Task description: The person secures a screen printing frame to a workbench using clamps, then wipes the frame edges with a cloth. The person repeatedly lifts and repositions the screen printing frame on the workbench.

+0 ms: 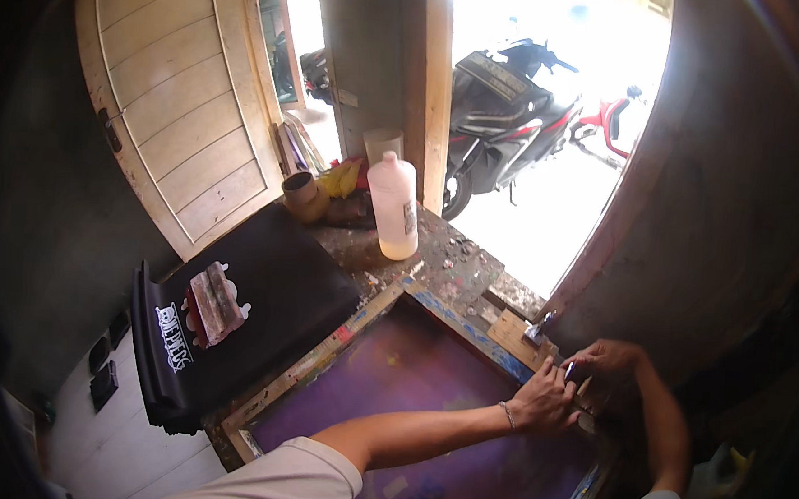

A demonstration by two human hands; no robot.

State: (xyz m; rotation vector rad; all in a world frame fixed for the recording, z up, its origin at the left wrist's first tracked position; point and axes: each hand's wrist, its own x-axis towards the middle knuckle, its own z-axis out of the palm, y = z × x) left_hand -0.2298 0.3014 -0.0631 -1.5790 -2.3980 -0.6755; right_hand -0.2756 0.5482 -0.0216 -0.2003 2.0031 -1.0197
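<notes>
A screen-printing frame (317,355) with worn, paint-marked wood and purple mesh (391,403) lies on the workbench. My left hand (541,400) reaches across the mesh to its far right corner, fingers curled by a small pale object (572,371); what exactly they grip is unclear. My right hand (609,360), beside it, pinches that small object, which is too small to identify. A metal clamp (537,331) sits on a wooden block just beyond both hands. Left of the frame, a stack of black sheets (298,289) with white print carries a stained block (219,299).
A translucent bottle (393,204) with yellowish liquid, a brown pot (303,197) and a yellow cloth (340,179) stand at the bench's back (444,252). A pale wooden door (169,75) is at back left; a motorbike (506,120) is parked outside the doorway. A dark wall rises at right.
</notes>
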